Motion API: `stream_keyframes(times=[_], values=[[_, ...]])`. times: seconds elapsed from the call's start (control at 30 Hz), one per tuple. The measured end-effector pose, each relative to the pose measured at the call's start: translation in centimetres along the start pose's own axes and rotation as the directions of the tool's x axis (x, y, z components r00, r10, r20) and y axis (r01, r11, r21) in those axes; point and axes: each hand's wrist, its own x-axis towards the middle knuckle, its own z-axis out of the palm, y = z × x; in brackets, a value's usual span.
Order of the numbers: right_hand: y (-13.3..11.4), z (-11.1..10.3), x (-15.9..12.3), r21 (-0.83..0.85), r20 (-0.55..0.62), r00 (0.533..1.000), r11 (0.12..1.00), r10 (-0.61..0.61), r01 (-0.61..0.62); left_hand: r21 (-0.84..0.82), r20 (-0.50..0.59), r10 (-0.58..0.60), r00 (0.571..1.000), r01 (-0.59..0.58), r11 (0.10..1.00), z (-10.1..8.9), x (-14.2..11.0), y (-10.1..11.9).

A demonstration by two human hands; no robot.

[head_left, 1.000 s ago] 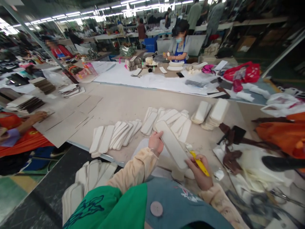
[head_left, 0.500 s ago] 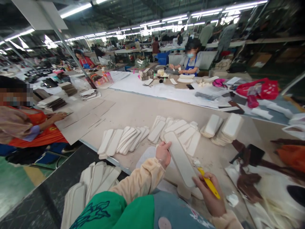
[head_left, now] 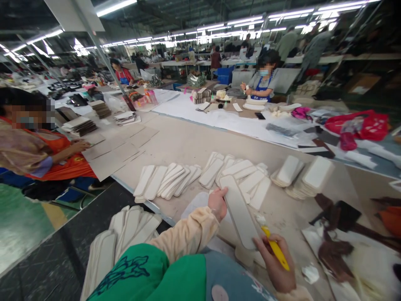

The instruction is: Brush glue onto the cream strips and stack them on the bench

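Note:
A long pale panel with rounded corners (head_left: 239, 215) is held at a slant above the table. My left hand (head_left: 217, 203) is closed on its upper left edge, thumb on the face. At its lower end my right hand (head_left: 277, 261) is closed around a yellow-handled brush (head_left: 277, 251), with fingertips also at the panel's corner. The brush's whitish tip is blurred and points away from me, beside the panel. Just beyond lie fanned-out panels of the same kind (head_left: 241, 169). More overlapping panels (head_left: 167, 179) lie to the left.
Two stacks of panels (head_left: 318, 172) stand at the right. Another pile (head_left: 105, 251) lies low on the left, on a black surface. A co-worker (head_left: 46, 142) in orange sits at the left by flat sheets (head_left: 125, 150). Brown straps (head_left: 336, 251) and a crumpled white scrap (head_left: 310, 274) are at the right.
The view has tilted up and turned left, so the scene sits further right and the left co-worker shows more fully. Both hands keep their hold on panel and brush, almost unmoved.

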Motion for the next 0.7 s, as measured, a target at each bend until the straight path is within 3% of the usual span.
stream_keyframes(times=[0.2, 0.53, 0.7], values=[[0.1, 1.3, 0.2, 0.024, 0.000, 0.997, 0.997, -0.075, 0.075, 0.011, -0.008, -0.063, 0.998, 0.063, 0.998, -1.0, 1.0, 0.9], [0.6, 3.6, 0.5, 0.084, 0.050, 0.996, 0.994, -0.076, 0.072, 0.024, -0.046, -0.098, 0.994, 0.099, 0.995, -2.5, 2.7, 2.1], [0.8, 4.2, 0.7, 0.028, 0.025, 0.998, 0.998, -0.065, 0.065, 0.075, 0.129, -0.180, 0.975, 0.171, 0.982, -2.8, 1.1, 1.8]])
